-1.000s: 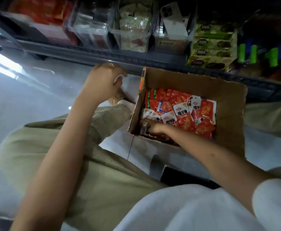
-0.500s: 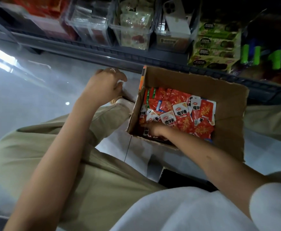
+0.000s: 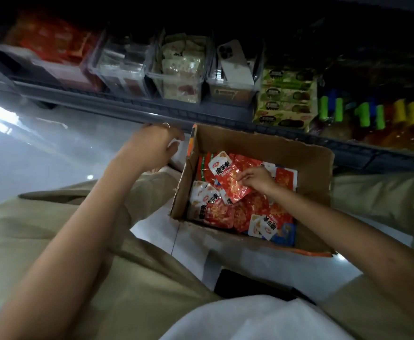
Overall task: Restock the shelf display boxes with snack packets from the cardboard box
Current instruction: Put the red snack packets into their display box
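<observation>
Up from the near left corner of the cardboard box [image 3: 311,165], the right grip [image 3: 255,179] has come to the middle of the box. It now pinches a red and white snack packet [image 3: 226,179] by its right edge, thumb and fingertips closed on the foil, with the packet raised above the loose packets [image 3: 225,214] lying in the box. The left grip [image 3: 152,143] stays just outside the box's far left corner, fingers curled. Something white shows at its fingers, and whether they hold it cannot be told. The box stands open-topped on the floor [image 3: 41,153] between the person's legs, its torn far wall just beside the front edge of the shelf [image 3: 132,107]. Above that edge the clear display boxes [image 3: 181,77] stand side by side. Pale floor stretches left of the left grip.
</observation>
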`<move>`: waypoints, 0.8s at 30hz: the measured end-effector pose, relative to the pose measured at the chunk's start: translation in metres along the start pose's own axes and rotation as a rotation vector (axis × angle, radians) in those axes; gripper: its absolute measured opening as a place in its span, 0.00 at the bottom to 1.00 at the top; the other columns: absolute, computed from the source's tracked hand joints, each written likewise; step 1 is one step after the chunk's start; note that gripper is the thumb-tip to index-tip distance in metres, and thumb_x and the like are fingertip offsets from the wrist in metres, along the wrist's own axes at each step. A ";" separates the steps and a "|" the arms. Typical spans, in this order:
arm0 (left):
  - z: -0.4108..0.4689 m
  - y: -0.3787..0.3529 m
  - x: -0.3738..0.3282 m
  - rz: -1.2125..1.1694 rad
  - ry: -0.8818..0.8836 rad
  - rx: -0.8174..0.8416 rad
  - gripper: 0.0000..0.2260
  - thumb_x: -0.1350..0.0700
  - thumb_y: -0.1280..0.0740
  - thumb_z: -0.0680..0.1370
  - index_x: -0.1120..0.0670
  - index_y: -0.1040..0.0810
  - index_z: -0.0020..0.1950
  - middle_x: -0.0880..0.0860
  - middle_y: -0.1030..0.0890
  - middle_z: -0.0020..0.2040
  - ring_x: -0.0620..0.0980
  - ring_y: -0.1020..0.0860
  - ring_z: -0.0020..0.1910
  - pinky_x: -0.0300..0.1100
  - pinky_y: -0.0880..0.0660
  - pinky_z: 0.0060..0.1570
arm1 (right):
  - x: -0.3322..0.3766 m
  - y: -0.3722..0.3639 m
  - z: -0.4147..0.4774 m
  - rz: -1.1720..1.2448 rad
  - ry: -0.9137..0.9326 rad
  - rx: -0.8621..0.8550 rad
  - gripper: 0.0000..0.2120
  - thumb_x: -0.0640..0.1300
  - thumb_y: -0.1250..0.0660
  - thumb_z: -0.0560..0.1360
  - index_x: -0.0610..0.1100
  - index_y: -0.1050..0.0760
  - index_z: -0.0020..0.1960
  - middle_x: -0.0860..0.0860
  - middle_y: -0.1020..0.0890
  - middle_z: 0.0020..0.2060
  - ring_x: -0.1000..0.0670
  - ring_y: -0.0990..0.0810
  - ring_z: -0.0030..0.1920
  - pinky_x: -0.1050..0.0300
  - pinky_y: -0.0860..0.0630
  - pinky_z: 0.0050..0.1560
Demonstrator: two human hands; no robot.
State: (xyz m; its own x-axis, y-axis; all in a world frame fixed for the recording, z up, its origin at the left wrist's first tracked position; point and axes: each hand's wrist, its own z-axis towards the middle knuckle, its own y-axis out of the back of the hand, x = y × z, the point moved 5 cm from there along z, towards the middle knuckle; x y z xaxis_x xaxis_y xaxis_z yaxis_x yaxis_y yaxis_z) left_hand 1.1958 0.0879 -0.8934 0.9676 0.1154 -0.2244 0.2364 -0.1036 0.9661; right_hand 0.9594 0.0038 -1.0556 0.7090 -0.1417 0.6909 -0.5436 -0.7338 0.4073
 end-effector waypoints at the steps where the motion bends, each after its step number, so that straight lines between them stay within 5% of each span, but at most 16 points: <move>1: 0.004 0.000 -0.006 -0.017 -0.003 0.020 0.12 0.58 0.37 0.78 0.54 0.23 0.62 0.55 0.21 0.60 0.57 0.24 0.57 0.46 0.31 0.57 | 0.007 0.010 -0.006 0.025 0.004 0.023 0.09 0.32 0.31 0.72 0.36 0.20 0.52 0.45 0.18 0.51 0.50 0.20 0.51 0.60 0.25 0.54; 4: 0.016 -0.007 -0.034 -0.137 -0.047 0.122 0.12 0.57 0.36 0.78 0.54 0.24 0.61 0.55 0.23 0.58 0.55 0.25 0.58 0.44 0.30 0.54 | 0.031 0.037 -0.028 0.116 0.039 0.057 0.08 0.32 0.31 0.72 0.39 0.25 0.51 0.49 0.21 0.44 0.53 0.23 0.46 0.67 0.27 0.43; 9: 0.027 -0.039 -0.094 -0.555 -0.037 0.346 0.13 0.55 0.34 0.78 0.48 0.34 0.60 0.53 0.42 0.65 0.48 0.42 0.69 0.33 0.39 0.62 | 0.061 0.062 -0.053 0.337 0.137 0.080 0.14 0.31 0.32 0.73 0.46 0.34 0.43 0.49 0.23 0.42 0.50 0.22 0.44 0.58 0.23 0.42; 12: 0.043 -0.031 -0.112 -0.714 0.034 0.142 0.20 0.62 0.31 0.75 0.54 0.34 0.64 0.54 0.50 0.70 0.47 0.56 0.71 0.23 0.49 0.57 | 0.079 0.072 -0.060 0.408 0.235 0.060 0.13 0.32 0.32 0.73 0.45 0.34 0.45 0.47 0.22 0.43 0.50 0.22 0.43 0.57 0.23 0.41; 14: 0.053 -0.019 -0.115 -0.817 0.129 -0.056 0.22 0.65 0.30 0.72 0.56 0.32 0.62 0.58 0.41 0.69 0.54 0.48 0.72 0.29 0.46 0.61 | 0.092 0.079 -0.061 0.429 0.284 0.026 0.13 0.32 0.32 0.73 0.46 0.33 0.43 0.47 0.22 0.43 0.50 0.22 0.42 0.58 0.24 0.39; 17: 0.058 -0.011 -0.115 -1.091 0.221 -0.129 0.19 0.68 0.31 0.70 0.54 0.29 0.57 0.54 0.25 0.54 0.55 0.27 0.58 0.45 0.29 0.55 | 0.108 0.086 -0.059 0.401 0.335 0.042 0.11 0.34 0.32 0.74 0.47 0.32 0.43 0.46 0.21 0.43 0.49 0.23 0.42 0.56 0.26 0.42; 21: 0.054 0.004 -0.102 -1.036 0.215 -0.173 0.19 0.73 0.33 0.71 0.53 0.26 0.54 0.51 0.23 0.53 0.55 0.23 0.54 0.53 0.24 0.54 | 0.097 0.079 -0.043 0.378 0.251 -0.004 0.03 0.45 0.39 0.80 0.46 0.31 0.51 0.50 0.22 0.43 0.53 0.20 0.36 0.61 0.22 0.38; 24: 0.047 0.006 -0.086 -1.108 0.325 -0.164 0.18 0.73 0.34 0.72 0.51 0.26 0.53 0.55 0.22 0.54 0.56 0.20 0.48 0.54 0.21 0.45 | 0.051 0.055 -0.017 0.147 0.111 0.002 0.07 0.41 0.39 0.79 0.44 0.30 0.56 0.49 0.22 0.47 0.49 0.21 0.46 0.62 0.25 0.41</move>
State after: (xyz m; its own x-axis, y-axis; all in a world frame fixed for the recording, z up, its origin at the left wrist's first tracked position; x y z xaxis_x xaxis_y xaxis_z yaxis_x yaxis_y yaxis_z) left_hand 1.1178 0.0310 -0.8746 0.1648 0.3126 -0.9355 0.9007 0.3388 0.2718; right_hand 0.9583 -0.0326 -0.9881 0.5680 -0.1734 0.8045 -0.6368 -0.7118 0.2962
